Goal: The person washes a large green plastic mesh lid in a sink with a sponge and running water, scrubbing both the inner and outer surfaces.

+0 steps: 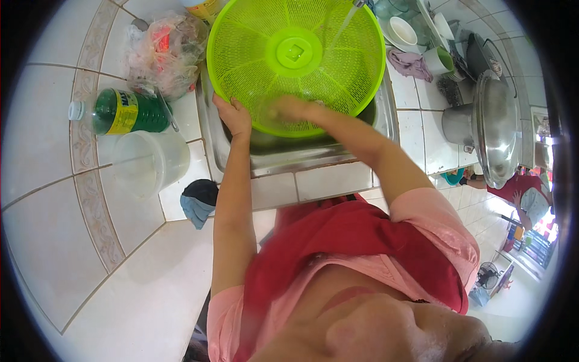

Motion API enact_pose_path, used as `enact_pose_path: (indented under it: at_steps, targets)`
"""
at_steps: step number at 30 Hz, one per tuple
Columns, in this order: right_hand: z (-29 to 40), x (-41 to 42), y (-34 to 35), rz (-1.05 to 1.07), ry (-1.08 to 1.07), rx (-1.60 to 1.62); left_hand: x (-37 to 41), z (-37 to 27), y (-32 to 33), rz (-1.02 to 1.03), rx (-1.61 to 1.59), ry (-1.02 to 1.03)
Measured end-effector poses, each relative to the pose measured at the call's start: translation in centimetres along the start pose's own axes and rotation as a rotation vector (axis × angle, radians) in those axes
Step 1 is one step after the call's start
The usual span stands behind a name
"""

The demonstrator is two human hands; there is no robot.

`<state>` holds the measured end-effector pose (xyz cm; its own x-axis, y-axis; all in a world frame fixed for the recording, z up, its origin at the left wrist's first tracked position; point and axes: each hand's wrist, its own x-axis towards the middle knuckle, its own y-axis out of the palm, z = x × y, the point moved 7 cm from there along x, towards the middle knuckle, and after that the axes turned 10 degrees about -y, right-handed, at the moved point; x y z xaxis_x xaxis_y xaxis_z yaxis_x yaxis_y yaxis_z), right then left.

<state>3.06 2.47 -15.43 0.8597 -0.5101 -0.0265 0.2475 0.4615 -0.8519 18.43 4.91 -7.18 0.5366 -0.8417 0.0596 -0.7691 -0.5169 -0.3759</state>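
A large lime-green plastic colander (253, 50) rests tilted over the stainless steel sink (289, 164), its slotted inside facing me. My left hand (233, 115) grips its near-left rim, thumb towards the inside. Down in the lower part of the bowl is my right hand (289, 108), blurred by motion, against the inner wall. Whether it holds anything cannot be made out. From the faucet (358, 3) at the top, a thin stream of water runs into the colander.
Left of the sink stand a green liquid bottle (124, 112), a translucent plastic tub (156, 158) and bundled plastic bags (169, 50). A blue-black cloth (199, 203) hangs at the counter edge. Rightward are a purple cloth (409, 64), a white bowl (402, 31) and a lidded metal pot (459, 124). Another person (520, 190) is beyond.
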Motion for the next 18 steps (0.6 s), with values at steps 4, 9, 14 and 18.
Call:
enact_pose_path:
  at_steps: [4, 9, 14, 18]
  targets:
    - [0.7, -2.3, -7.2, 0.012, 0.212, 0.147, -0.1, -0.1, -0.8, -0.032, -0.015, 0.025]
    - [2.8, -4.6, -1.2, -0.037, 0.128, 0.108, 0.0, -0.8, 0.1, -0.005, 0.004, 0.037]
    - [-2.0, -3.2, -4.9, 0.043, 0.343, -0.043, 0.2, -0.5, -0.7, -0.025, 0.014, 0.035]
    - [2.8, -0.8, -4.3, -0.333, 0.284, 0.138, -0.2, -0.3, -0.4, -0.030, 0.060, 0.032]
